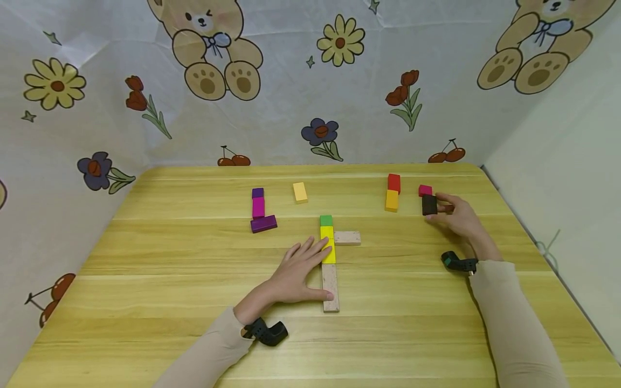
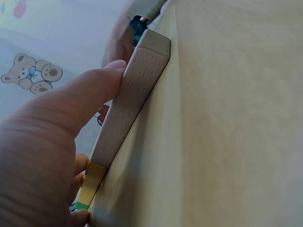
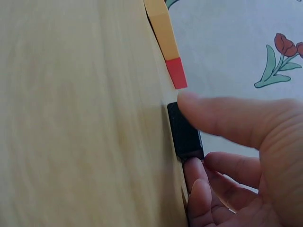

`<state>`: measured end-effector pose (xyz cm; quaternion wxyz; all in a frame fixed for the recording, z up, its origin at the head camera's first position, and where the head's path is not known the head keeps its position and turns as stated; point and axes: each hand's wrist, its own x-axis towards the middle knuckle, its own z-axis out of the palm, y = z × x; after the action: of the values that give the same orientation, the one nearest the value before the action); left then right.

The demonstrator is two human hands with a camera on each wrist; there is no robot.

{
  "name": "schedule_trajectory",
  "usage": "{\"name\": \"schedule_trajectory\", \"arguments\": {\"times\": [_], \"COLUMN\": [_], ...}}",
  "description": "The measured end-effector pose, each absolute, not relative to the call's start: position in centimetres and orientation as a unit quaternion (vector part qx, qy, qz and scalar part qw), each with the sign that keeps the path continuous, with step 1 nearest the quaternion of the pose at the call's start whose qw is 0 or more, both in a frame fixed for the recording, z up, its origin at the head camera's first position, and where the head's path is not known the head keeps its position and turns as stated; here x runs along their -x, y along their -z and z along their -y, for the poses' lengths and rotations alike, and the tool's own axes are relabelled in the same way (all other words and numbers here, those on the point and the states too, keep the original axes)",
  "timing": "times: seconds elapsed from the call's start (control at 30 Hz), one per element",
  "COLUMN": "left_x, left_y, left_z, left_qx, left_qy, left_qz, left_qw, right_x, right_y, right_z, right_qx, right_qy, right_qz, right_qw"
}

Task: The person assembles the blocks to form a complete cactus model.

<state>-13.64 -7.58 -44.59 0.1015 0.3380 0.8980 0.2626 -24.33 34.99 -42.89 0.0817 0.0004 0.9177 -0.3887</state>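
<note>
My left hand (image 1: 291, 277) lies with fingers spread over a line of blocks. Its thumb touches the side of a plain wooden block (image 2: 127, 97), and its fingertips rest on the yellow blocks (image 1: 327, 233). A green block (image 1: 326, 220) caps the far end of that line. Off to the right, my right hand (image 1: 460, 218) pinches a black block (image 1: 429, 205) on the table between thumb and fingers. In the right wrist view the thumb covers one upper corner of the black block (image 3: 185, 135). A pink block (image 1: 425, 190) sits just behind it.
Another plain wooden block (image 1: 347, 237) juts right from the yellow blocks. Red (image 1: 394, 182) and orange (image 1: 391, 200) blocks stand in line, left of the black one. At left are purple (image 1: 264, 223) and magenta (image 1: 258, 207) blocks, plus a pale yellow block (image 1: 300, 192).
</note>
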Motion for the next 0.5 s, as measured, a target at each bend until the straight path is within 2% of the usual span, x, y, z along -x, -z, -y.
{"name": "schedule_trajectory", "arguments": {"times": [0.5], "left_x": [13.73], "left_y": [44.91], "left_z": [7.63], "left_qx": [-0.336], "left_qy": [-0.259], "left_qz": [-0.900], "left_qw": [0.105], "right_x": [23.89], "right_y": [42.95], "right_z": [-35.00], "right_qx": [-0.004], "right_qy": [0.373], "right_qz": [-0.927], "right_qw": [0.047]}}
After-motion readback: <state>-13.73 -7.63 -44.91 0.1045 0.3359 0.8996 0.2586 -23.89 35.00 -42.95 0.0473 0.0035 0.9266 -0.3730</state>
